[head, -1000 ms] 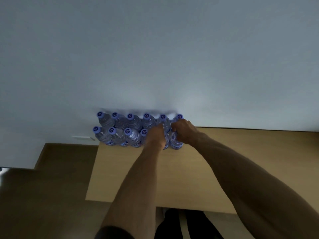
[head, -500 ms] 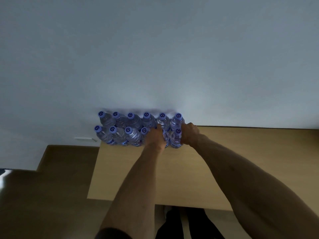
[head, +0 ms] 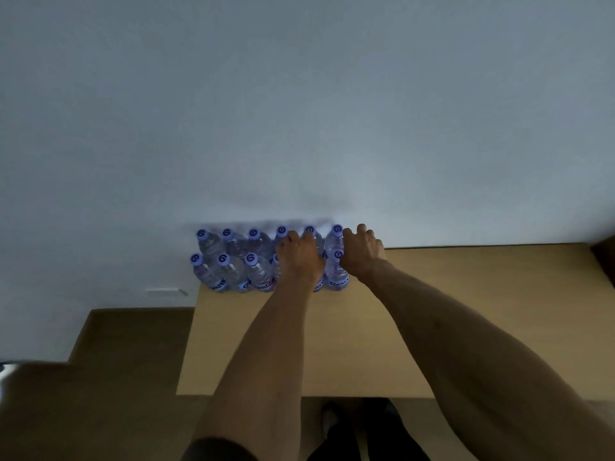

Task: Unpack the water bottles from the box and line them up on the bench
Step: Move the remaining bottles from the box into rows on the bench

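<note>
Left hand (head: 299, 257) rests over the water bottles (head: 233, 261), fingers curled; grip unclear. Right hand (head: 361, 252) cups the end bottle (head: 334, 242) on the table (head: 432, 294).

The clear plastic water bottles (head: 233, 267) are showing white round caps (head: 223, 259) printed with a dark blue swirl, and blue-lettered labels near their bases. The flat wooden desk (head: 466, 327) is showing light tan, while the plain wall (head: 299, 111) behind is appearing pale grey-blue.
</note>
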Available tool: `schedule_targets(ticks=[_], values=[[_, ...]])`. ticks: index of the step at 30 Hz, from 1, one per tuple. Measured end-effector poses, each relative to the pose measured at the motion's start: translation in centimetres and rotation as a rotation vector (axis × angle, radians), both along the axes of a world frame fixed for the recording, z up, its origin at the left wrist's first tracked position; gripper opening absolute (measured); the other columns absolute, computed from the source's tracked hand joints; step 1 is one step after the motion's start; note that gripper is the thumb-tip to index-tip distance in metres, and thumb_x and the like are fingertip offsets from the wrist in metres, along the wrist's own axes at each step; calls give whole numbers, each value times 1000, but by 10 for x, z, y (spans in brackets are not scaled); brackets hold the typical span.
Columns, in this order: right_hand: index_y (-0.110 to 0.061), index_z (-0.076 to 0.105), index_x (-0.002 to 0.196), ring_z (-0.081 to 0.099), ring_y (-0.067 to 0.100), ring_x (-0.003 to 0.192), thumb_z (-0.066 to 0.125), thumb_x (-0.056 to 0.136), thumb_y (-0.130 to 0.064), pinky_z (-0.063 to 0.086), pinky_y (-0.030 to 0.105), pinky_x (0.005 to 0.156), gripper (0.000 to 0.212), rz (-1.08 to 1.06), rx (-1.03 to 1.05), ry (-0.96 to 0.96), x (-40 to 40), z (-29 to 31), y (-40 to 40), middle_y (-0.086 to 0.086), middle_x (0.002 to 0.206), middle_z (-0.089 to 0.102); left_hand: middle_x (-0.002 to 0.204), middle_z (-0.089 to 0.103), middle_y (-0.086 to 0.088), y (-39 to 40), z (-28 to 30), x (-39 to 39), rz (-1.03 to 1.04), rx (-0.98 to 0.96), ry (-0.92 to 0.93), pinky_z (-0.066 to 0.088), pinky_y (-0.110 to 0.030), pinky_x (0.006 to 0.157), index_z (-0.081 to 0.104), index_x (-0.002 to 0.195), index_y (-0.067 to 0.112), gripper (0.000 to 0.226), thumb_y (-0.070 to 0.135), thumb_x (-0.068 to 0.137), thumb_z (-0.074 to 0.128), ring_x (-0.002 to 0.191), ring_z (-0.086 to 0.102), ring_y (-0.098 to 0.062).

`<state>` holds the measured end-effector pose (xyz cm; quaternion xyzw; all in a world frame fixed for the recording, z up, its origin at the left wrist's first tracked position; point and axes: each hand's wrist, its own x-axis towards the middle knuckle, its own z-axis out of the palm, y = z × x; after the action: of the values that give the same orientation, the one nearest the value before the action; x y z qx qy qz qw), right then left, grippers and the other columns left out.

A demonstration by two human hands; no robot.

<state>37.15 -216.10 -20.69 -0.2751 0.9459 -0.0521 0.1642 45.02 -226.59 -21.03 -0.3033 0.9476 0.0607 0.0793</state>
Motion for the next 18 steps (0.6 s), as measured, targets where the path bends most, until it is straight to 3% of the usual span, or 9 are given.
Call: schedule_targets(ticks=[7,12,18], values=[[-14,47,129,47,32,116,62,86,-24,43,41,92,47,-30,-12,-5,20,6,29,14,128,42,152,24,-23,10,-4,28,-16,1,-64,34,-47,110,30,149,22,63,33,93,55,137,32,-37],[-12,50,122,46,31,114,60,83,-15,45,41,90,41,-77,-24,9,20,15,54,15,127,42,142,43,-18,27,4,32,-18,-3,-169,39,-47,105,42,140,19,51,33,92,56,129,44,-35],[-11,51,121,48,30,112,58,83,-14,47,41,90,39,-122,-45,30,14,26,95,15,125,43,133,50,-17,68,17,15,-105,31,-41,45,-44,98,53,128,11,41,25,89,58,119,51,-34]])
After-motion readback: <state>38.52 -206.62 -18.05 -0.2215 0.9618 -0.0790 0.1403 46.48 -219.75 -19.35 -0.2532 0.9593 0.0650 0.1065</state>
